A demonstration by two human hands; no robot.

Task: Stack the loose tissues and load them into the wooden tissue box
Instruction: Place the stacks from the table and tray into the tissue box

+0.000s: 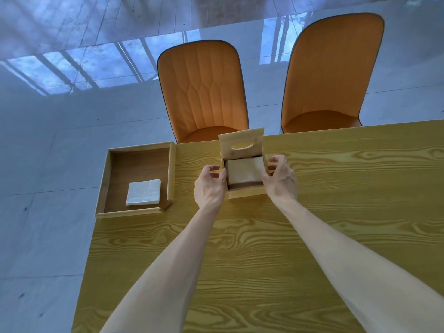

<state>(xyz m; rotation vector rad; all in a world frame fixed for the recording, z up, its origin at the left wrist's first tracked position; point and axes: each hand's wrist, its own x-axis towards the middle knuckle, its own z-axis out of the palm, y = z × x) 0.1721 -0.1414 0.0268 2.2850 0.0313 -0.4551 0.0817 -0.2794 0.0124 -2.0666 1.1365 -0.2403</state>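
The wooden tissue box [246, 192] stands near the table's far edge with its slotted lid [241, 141] raised upright at the back. A tan stack of tissues [243, 171] lies inside it. My left hand [210, 186] curls against the box's left wall and my right hand [280, 177] against its right wall, fingertips at the rim beside the stack. Whether the fingers still pinch the stack is unclear. A white folded stack of tissues [143, 192] lies in the wooden tray [105, 179] to the left.
The yellow wood-grain table [264, 248] ends just behind the box and tray. Two orange chairs [203, 92] [332, 73] stand beyond the far edge. A pale tiled floor lies to the left of the table.
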